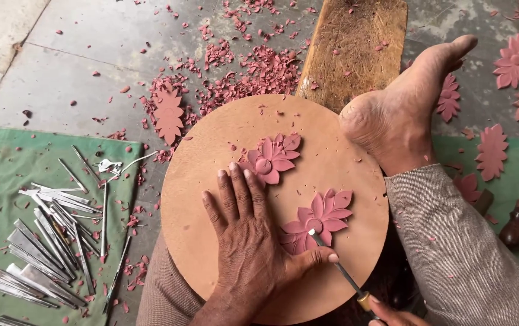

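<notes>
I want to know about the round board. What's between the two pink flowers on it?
Only bare round board between the upper flower and the lower flower, with the left hand's fingertips just beside that gap, in the head view.

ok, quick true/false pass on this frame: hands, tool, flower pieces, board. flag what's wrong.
1. The left hand lies flat on the round board. True.
2. The right hand holds a thin metal tool whose tip meets the lower flower piece. True.
3. Only one flower piece lies on the board. False: there are two; an upper flower piece sits above the lower one.
4. The metal blades lie on a green cloth at left. True.
5. A bare foot rests on the board's left edge. False: it is at the right edge.
</notes>
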